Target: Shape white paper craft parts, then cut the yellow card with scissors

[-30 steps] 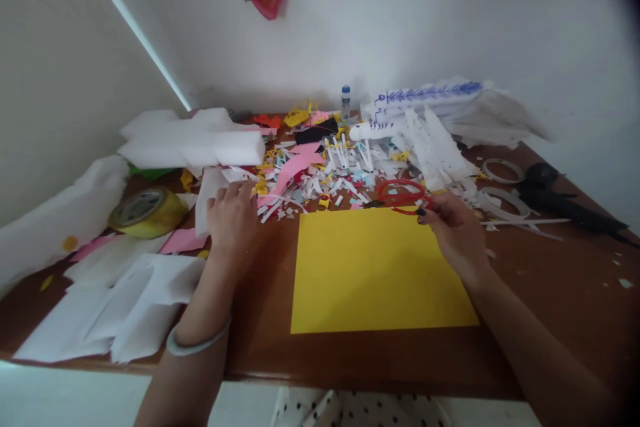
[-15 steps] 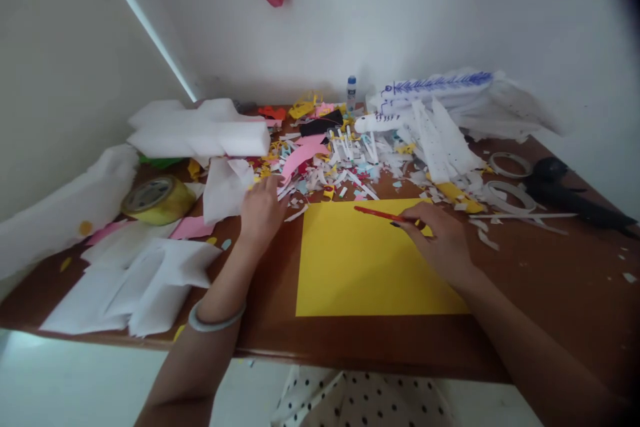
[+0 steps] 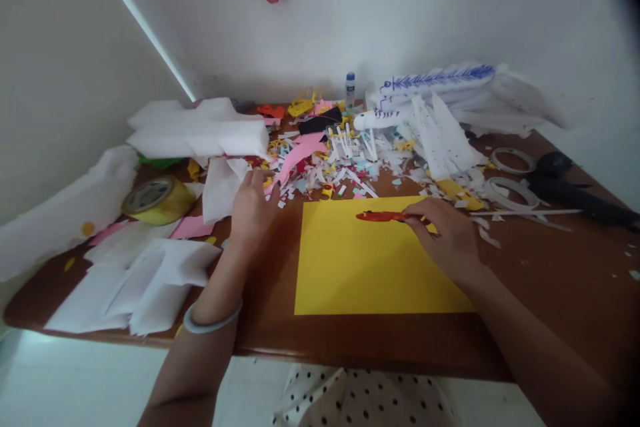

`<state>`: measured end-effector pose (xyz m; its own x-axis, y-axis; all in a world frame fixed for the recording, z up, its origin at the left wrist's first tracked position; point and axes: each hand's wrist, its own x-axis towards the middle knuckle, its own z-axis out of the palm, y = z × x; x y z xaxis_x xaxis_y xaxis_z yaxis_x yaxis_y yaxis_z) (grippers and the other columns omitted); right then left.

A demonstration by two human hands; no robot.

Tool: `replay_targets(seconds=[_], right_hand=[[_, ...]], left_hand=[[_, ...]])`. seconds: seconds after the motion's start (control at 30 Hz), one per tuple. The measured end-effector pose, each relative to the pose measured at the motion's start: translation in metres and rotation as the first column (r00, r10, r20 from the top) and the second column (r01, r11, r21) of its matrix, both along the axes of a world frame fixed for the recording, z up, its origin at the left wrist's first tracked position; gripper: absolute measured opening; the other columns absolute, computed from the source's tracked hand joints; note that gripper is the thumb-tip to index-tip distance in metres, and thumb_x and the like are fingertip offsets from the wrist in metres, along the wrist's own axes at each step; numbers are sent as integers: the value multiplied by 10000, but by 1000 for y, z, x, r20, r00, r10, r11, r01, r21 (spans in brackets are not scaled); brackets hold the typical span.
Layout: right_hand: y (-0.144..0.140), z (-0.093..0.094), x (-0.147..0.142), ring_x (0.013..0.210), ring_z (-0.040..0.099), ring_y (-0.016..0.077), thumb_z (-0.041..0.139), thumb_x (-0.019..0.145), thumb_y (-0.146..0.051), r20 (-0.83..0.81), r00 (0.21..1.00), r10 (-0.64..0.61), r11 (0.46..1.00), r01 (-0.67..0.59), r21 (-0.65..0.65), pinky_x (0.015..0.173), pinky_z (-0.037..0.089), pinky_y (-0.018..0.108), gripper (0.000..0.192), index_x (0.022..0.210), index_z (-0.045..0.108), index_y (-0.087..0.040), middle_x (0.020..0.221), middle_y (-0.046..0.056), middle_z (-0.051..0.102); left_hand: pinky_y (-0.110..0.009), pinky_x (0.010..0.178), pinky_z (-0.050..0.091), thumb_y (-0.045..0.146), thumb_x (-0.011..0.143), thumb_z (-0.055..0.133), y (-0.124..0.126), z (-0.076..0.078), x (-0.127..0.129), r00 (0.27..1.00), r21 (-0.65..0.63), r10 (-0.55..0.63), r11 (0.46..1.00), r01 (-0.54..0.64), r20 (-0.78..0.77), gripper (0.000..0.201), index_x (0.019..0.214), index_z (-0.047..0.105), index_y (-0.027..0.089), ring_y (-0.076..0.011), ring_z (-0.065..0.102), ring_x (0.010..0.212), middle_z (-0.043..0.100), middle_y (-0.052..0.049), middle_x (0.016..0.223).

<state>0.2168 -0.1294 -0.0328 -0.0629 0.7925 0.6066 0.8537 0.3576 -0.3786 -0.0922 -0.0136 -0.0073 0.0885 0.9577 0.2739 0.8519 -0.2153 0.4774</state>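
Observation:
A thin, flat, red-orange piece (image 3: 381,216) is pinched between the thumb and fingers of my right hand (image 3: 445,233). It seems to have a gap or loop in it, and its exact kind is unclear. This piece is held level over a yellow sheet of paper (image 3: 370,267) lying flat on the brown table. My left hand (image 3: 253,210) is open at the near edge of the paper scraps (image 3: 300,177), its thumb apart from the bent fingers. Beside its fingertips lie a curved pink paper strip (image 3: 297,153) and a folded white sheet (image 3: 220,190).
A yellow tape roll (image 3: 159,199) and white foam-like pieces (image 3: 200,127) are on the left. Behind the scraps stands a glue bottle (image 3: 350,90). To the right are white tape rings (image 3: 510,193), a black tool (image 3: 575,190) and a drawn-on white craft piece (image 3: 435,87).
My left hand has moved slightly left, and a white scrap strip near it is gone from its spot. The red piece in my right hand has turned, showing more of its width.

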Motion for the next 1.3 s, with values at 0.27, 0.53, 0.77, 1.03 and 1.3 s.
replay_targets(seconds=[0.27, 0.53, 0.77, 1.03, 1.3], right_hand=[[-2, 2, 1, 758, 636, 171, 524, 906, -231, 52, 998, -17, 1000, 16, 14, 675, 453, 285, 131, 831, 631, -239, 782, 15, 673], [-3, 3, 3, 764, 644, 172, 528, 906, -245, 68, 997, -30, 999, 28, 28, 688, 454, 288, 122, 843, 632, -239, 791, 12, 680], [-5, 6, 0, 735, 647, 163, 541, 894, -225, 30, 999, 22, 998, -24, 65, 654, 475, 285, 131, 834, 656, -244, 773, 14, 693], [-7, 4, -5, 633, 589, 134, 534, 914, -205, 254, 947, 194, 970, -225, 96, 609, 450, 282, 256, 676, 622, -240, 683, 11, 668], [-3, -6, -16, 724, 555, 164, 530, 905, -149, 391, 893, 224, 964, -263, 48, 682, 426, 311, 148, 877, 648, -233, 769, 26, 647]], left_hand=[[-260, 633, 458, 341, 875, 425, -1, -15, 10, 961, -270, -219, 927, 259, 170, 335, 1147, 556, 194, -157, 605, 663, 645, -13, 730], [-440, 1162, 250, 174, 837, 513, 8, -22, 4, 982, 378, 0, 923, -74, 191, 442, 1262, 396, 159, -256, 244, 1420, 319, -193, 1429], [-329, 892, 484, 304, 902, 426, -13, -11, 23, 872, -13, -298, 944, 329, 388, 246, 1076, 571, 208, -195, 610, 1028, 644, -57, 1107], [-255, 577, 383, 531, 864, 495, -33, -12, 41, 583, -451, -308, 405, 795, 751, 409, 933, 656, 160, -135, 589, 640, 725, -97, 861], [-199, 512, 318, 437, 783, 637, -43, -21, 55, 601, -450, -192, 499, 741, 776, 283, 803, 561, 165, -63, 431, 532, 585, 16, 718]])
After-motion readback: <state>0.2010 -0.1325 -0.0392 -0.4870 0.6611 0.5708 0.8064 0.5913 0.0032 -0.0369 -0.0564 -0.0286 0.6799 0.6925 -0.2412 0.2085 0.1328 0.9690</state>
